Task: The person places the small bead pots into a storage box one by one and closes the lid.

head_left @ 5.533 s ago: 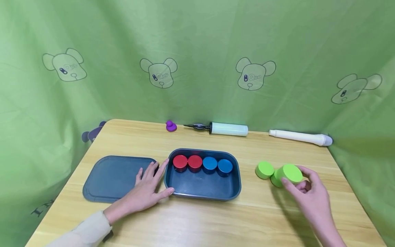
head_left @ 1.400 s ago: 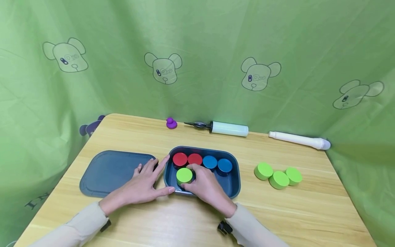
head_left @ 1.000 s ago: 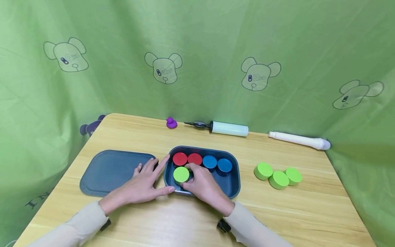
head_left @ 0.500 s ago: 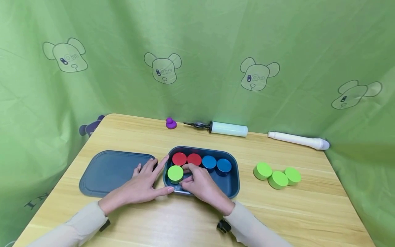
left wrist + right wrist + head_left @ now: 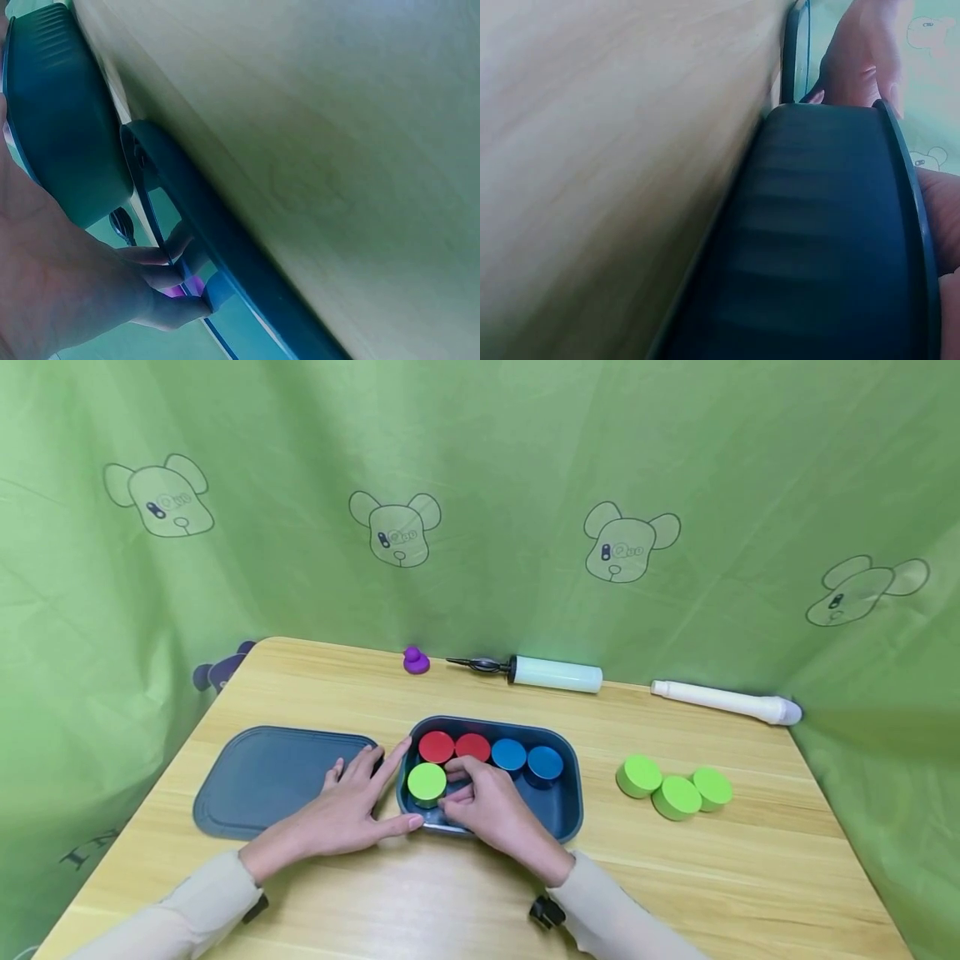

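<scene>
My left hand (image 5: 348, 818) lies with spread fingers between the dark lid and the dark blue box (image 5: 517, 828), index fingertip and thumb at the box's left rim. In the left wrist view its other fingers reach over the lid's edge (image 5: 217, 232). Inside the box, a lime green cylinder (image 5: 427, 782) sits at the left, in front of a red cylinder (image 5: 437, 746). My right hand (image 5: 495, 802) is over the box's near side, thumb and index fingertips apart at the green cylinder's right side. Beside the red pair stand two blue cylinders (image 5: 545, 763).
Right of the box, three green cylinders (image 5: 677, 797) stand close together. The flat lid (image 5: 270, 781) lies on the left. Along the table's back edge are a purple duck (image 5: 416, 660), a hand pump (image 5: 555, 673) and a white microphone-shaped object (image 5: 720, 697). A green curtain (image 5: 510, 443) hangs behind.
My right hand has brought a green cylinder from the right-hand group into the box and slid it left beside the wall. Its fingers have since loosened. My left hand has stayed put.
</scene>
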`<act>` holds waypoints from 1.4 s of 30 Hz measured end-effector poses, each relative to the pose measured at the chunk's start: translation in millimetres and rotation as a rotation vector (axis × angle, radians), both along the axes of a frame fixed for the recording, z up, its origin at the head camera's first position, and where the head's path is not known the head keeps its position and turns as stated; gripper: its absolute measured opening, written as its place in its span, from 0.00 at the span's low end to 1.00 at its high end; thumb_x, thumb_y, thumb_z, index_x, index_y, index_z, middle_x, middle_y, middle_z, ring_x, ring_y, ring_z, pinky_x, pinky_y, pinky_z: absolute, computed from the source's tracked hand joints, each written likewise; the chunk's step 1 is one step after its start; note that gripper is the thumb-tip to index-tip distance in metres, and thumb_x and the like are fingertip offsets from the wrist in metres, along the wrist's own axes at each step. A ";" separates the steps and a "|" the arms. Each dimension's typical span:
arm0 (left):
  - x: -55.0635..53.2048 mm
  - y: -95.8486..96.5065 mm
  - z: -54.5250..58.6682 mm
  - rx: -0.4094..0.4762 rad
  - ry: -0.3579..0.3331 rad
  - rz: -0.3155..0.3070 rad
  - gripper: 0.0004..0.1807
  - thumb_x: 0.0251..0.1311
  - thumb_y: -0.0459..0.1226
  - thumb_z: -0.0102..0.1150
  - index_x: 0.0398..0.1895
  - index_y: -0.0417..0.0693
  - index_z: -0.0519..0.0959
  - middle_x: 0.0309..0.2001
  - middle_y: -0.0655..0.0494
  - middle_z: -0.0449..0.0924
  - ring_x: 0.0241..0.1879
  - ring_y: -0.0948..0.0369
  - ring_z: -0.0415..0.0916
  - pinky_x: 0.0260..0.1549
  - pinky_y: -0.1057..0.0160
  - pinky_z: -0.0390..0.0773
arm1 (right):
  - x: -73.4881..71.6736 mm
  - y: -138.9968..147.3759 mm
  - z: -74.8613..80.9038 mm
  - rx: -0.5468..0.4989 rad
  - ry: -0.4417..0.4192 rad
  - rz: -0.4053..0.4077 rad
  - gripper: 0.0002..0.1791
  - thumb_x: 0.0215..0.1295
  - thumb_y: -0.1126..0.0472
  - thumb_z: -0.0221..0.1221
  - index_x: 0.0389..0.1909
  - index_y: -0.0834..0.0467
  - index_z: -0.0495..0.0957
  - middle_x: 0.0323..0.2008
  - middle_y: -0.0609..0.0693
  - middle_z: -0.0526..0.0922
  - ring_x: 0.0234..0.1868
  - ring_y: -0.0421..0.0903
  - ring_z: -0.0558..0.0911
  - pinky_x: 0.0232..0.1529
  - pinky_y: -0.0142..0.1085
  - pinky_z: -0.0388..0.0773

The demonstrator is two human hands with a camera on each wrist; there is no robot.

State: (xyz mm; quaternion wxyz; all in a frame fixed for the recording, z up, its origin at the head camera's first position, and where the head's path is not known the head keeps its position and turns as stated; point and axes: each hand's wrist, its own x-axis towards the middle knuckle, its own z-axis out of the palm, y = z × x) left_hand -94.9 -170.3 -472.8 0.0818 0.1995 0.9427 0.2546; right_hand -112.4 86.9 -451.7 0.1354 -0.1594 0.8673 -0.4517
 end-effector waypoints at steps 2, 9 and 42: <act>-0.2 0.3 0.2 -0.001 0.002 -0.001 0.59 0.68 0.75 0.56 0.92 0.70 0.40 0.84 0.32 0.53 0.83 0.34 0.49 0.73 0.20 0.42 | 0.1 1.0 0.4 -0.007 0.000 -0.007 0.25 0.68 0.65 0.72 0.65 0.64 0.80 0.57 0.56 0.87 0.44 0.44 0.90 0.46 0.37 0.88; -0.6 0.6 1.1 -0.001 -0.005 -0.005 0.59 0.68 0.75 0.56 0.92 0.70 0.40 0.84 0.32 0.53 0.83 0.35 0.48 0.73 0.20 0.41 | 3.5 5.7 3.2 -0.011 0.051 -0.024 0.23 0.69 0.63 0.73 0.63 0.62 0.82 0.56 0.56 0.87 0.42 0.43 0.90 0.45 0.35 0.88; 0.3 1.7 -2.6 -0.001 -0.007 -0.004 0.59 0.68 0.75 0.56 0.92 0.69 0.39 0.84 0.32 0.51 0.84 0.35 0.47 0.73 0.20 0.39 | 22.0 56.6 17.7 -0.207 0.179 -0.217 0.22 0.67 0.72 0.73 0.60 0.56 0.84 0.51 0.53 0.89 0.41 0.43 0.87 0.46 0.33 0.85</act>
